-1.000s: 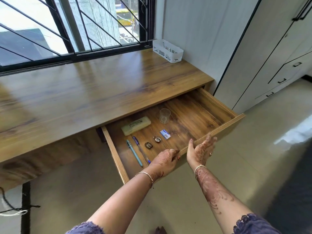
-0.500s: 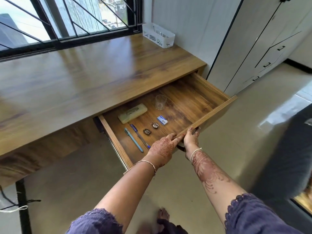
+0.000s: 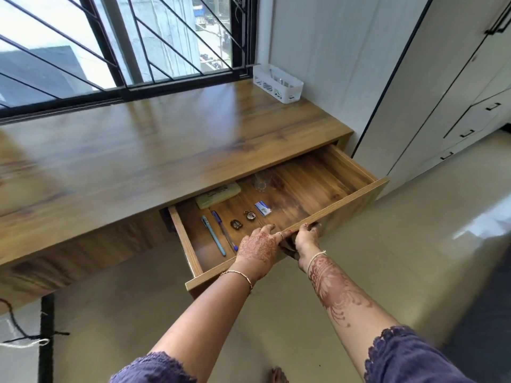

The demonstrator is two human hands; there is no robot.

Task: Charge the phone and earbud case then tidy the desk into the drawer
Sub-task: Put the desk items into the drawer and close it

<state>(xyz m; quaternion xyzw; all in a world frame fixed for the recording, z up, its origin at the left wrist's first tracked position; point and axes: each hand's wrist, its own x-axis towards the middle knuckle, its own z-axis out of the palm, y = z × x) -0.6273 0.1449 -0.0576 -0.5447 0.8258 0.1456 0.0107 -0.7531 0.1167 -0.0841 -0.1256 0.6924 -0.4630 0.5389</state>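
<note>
Drawer (image 3: 348,208) farther in than before

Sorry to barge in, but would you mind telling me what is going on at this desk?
A person holds the front edge of the open drawer with both hands, the left hand curled over its rim and the right hand gripping beside it. Inside lie two pens, a pale green case, a clear glass and a small blue box. A white basket sits at the back corner of the desk. No phone or earbud case is in view.
</note>
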